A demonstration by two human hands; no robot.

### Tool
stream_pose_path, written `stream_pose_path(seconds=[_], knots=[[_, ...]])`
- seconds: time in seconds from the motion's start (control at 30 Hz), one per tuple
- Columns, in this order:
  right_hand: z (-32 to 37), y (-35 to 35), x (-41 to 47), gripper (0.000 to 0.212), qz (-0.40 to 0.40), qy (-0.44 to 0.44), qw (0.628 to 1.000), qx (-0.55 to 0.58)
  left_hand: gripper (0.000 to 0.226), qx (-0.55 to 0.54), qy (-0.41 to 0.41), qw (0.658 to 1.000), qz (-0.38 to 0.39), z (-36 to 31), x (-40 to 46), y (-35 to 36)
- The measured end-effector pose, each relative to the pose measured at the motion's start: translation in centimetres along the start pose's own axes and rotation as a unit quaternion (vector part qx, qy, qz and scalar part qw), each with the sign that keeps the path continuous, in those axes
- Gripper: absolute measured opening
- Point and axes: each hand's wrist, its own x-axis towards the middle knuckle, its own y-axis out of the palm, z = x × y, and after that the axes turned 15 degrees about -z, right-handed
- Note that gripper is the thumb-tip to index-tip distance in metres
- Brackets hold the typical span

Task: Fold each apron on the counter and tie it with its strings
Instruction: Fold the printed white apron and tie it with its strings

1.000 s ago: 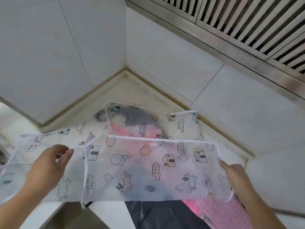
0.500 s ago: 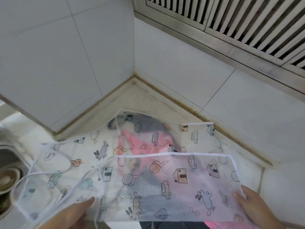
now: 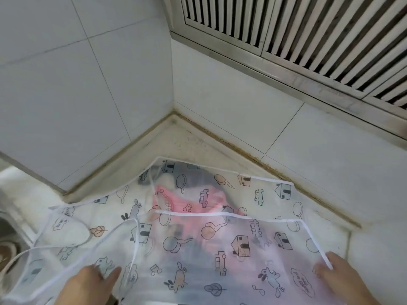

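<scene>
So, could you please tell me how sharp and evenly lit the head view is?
Head view: soft, even light without hard shadows; wide-angle bending of the louvred vent; the translucent printed apron looks slightly hazy, and both hands at the bottom edge are blurred.

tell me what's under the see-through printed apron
Through the translucent apron a pink fabric and something dark grey show, blurred. What they are, and the counter beneath, stays hidden.

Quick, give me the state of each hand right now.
Left hand: open, fingers flat on the printed apron.
Right hand: open, resting on the apron's right edge.
</scene>
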Motion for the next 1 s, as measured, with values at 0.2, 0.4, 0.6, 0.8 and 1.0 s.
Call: stream_pose_path(seconds=[0.2, 0.4, 0.6, 0.8, 1.0], knots=[[2.7, 0.4, 0.0, 0.002, 0.032, 0.015, 0.993, 0.115, 0.044, -0.17, -0.027, 0.982, 0.077, -4.0, 0.4, 0.4], [4.1, 0.7, -0.2, 0.032, 0.048, 0.0, 0.991, 0.125, 0.024, -0.094, 0.017, 0.994, 0.054, -5.9, 1.0, 4.6], [4.9, 1.5, 0.6, 0.028, -0.025, 0.032, 0.976, 0.212, 0.067, -0.058, -0.077, 0.994, -0.06, -8.1, 3.4, 5.5], [4.9, 3.3, 2.0, 0.029, -0.05, 0.144, 0.932, 0.329, 0.025, -0.119, -0.089, 0.988, 0.042, -9.3, 4.0, 3.7], [7.4, 3.1, 2.7, 0.021, -0.075, 0.125, 0.919, 0.366, 0.026, -0.342, -0.113, 0.926, 0.112, -12.7, 6.1, 1.3]])
